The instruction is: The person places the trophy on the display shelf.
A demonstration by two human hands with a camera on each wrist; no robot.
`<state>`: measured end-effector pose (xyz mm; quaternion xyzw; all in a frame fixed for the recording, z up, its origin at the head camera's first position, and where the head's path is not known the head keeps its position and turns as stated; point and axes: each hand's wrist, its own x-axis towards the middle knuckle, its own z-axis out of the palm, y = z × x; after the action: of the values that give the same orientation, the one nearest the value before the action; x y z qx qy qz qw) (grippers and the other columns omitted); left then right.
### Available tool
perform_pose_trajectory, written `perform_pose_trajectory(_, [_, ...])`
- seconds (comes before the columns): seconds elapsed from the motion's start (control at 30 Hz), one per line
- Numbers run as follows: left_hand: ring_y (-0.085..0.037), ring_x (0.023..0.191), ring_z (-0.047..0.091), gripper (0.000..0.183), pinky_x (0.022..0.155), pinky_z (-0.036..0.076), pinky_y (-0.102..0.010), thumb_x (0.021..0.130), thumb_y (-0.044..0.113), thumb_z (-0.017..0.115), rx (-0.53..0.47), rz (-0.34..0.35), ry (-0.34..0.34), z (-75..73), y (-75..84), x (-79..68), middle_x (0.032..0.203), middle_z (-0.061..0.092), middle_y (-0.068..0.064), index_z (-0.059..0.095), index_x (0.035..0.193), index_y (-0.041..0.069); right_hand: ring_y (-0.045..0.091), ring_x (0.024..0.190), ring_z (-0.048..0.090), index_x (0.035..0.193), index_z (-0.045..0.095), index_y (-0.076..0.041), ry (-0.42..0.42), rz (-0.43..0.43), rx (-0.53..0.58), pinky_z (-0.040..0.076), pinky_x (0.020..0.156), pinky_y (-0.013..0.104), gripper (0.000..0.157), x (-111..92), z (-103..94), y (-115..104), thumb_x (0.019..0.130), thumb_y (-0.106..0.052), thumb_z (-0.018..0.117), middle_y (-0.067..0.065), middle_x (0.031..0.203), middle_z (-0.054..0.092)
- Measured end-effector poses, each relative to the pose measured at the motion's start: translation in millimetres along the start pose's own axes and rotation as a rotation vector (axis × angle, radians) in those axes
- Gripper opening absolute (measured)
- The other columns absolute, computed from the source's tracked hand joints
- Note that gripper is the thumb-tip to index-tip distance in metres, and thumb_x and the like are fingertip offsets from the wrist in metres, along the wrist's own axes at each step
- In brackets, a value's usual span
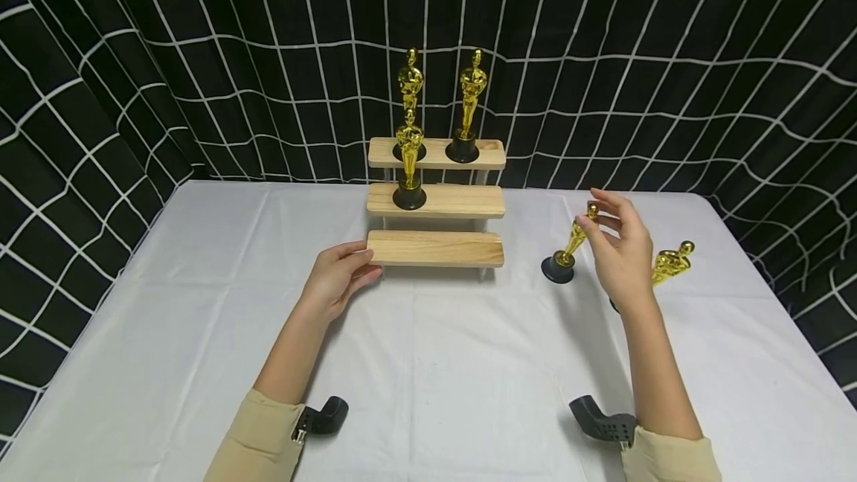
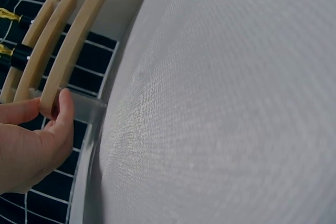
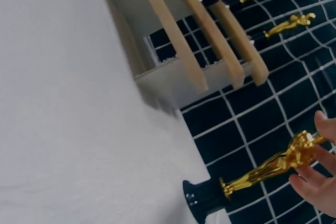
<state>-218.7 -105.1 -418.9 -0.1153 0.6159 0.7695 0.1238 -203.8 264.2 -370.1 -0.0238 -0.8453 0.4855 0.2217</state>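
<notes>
My left hand (image 1: pixel 339 279) pinches the left end of the lowest board of a three-step wooden display stand (image 1: pixel 435 250); in the left wrist view, thumb and fingers sit on either side of the board's end. Right of the stand, my right hand (image 1: pixel 624 255) grips a gold trophy statuette (image 1: pixel 573 239) around its upper body. That statuette leans, with its round black base (image 3: pixel 206 199) low over the white cloth. Another gold statuette (image 1: pixel 672 263) is at the far right, its lower part hidden behind my right wrist.
Two gold statuettes stand on the top board, the right one (image 1: pixel 472 99) in full view. A third statuette (image 1: pixel 410 151) stands at the left of the middle board, overlapping the one behind. A black curtain with a white grid (image 1: pixel 281 73) rises behind the white-covered table (image 1: pixel 415 393).
</notes>
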Motion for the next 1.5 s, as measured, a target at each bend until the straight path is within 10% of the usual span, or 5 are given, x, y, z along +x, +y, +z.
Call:
perform_pose_trajectory(0.6, [-0.012,0.090,0.070,0.047,0.087,0.065,-0.017,0.109,0.000,0.054,-0.004,-0.006,-0.008,2.9,-1.6,2.3,0.133,0.052,-0.025,0.042,0.152,-0.014,-0.008,0.097,0.060,0.141,0.062,0.001,0.033,-0.029,0.071,0.053,0.085,0.003,0.040,-2,1.8,16,0.102,0.003,0.067,0.013,0.120,0.067])
perform_pose_trajectory(0.97, [-0.012,0.089,0.069,0.047,0.087,0.065,-0.017,0.109,0.000,0.054,0.001,-0.004,-0.011,3.3,-0.3,2.9,0.132,0.053,-0.024,0.042,0.153,-0.014,-0.006,0.090,0.064,0.133,0.066,0.003,0.071,-0.035,0.113,0.057,0.076,0.003,0.035,-2,2.6,12,0.098,0.003,0.072,-0.025,0.098,0.063])
perform_pose_trajectory(1.5, [-0.012,0.091,0.069,0.048,0.088,0.065,-0.018,0.109,0.000,0.054,0.007,-0.012,-0.013,0.3,0.8,1.0,0.132,0.053,-0.023,0.042,0.153,-0.013,-0.006,0.092,0.063,0.133,0.067,0.001,0.058,-0.069,0.070,0.056,0.077,0.003,0.036,-4,8.2,-3,0.098,-0.001,0.075,-0.009,0.105,0.067])
